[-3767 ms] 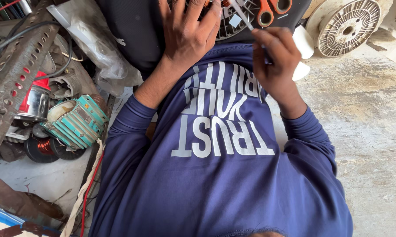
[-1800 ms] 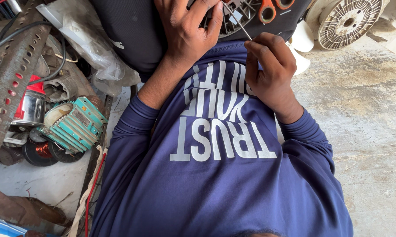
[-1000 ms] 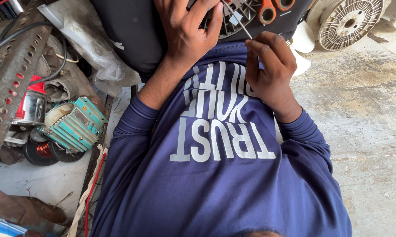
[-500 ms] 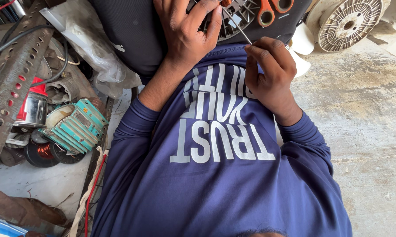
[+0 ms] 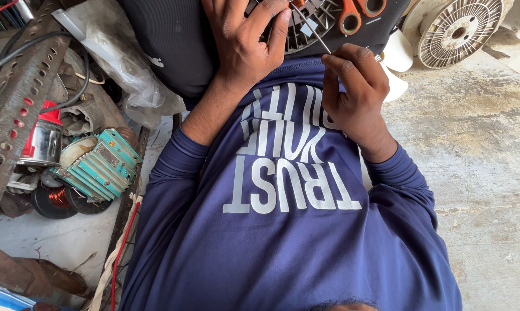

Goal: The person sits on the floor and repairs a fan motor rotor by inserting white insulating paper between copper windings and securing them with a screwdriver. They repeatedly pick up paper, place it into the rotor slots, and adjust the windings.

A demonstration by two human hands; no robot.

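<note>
My left hand rests palm down on a grey finned motor part lying on my dark lap, fingers spread over its edge. My right hand is closed around a thin metal rod-like tool, whose tip points up and left into the part near my left fingertips. Orange-handled scissors lie on the lap just beyond the part. My blue long-sleeved shirt fills the lower middle of the view.
A white round motor housing stands on the concrete floor at top right. At left lie a teal finned block, a red-capped metal can, copper wire coils, a perforated metal bar, a plastic bag and black cables.
My right hand shifted slightly and the thin tool's tip moved further up into the finned part. My left hand stayed on the part.
</note>
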